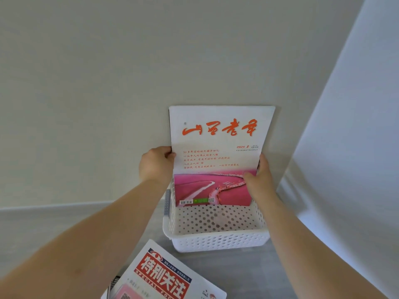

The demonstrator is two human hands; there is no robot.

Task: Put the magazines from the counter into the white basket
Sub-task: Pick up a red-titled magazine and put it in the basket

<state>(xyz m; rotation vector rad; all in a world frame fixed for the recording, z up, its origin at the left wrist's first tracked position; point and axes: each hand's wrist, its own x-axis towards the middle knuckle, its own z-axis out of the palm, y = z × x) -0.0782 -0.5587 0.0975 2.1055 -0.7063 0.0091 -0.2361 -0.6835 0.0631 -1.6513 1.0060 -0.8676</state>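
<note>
Magazine point(218, 147) stands upright in white basket point(218, 240), both hands gripping edges.

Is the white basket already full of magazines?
No, the white basket holds only the pink magazine, which both hands grip upright against its far wall.

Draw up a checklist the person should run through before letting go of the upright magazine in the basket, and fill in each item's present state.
1. Both hands grip the pink-cover magazine, left hand on its left edge, right hand on its right: ok.
2. Magazine's lower edge is inside the white basket: ok.
3. Lower edge rests on the basket floor: cannot tell.
4. Magazine stands upright against the wall behind: ok.
5. Basket has room in front for more magazines: ok.
6. All magazines are off the counter: not ok, the red-title magazine is there, with more beneath it.
</note>
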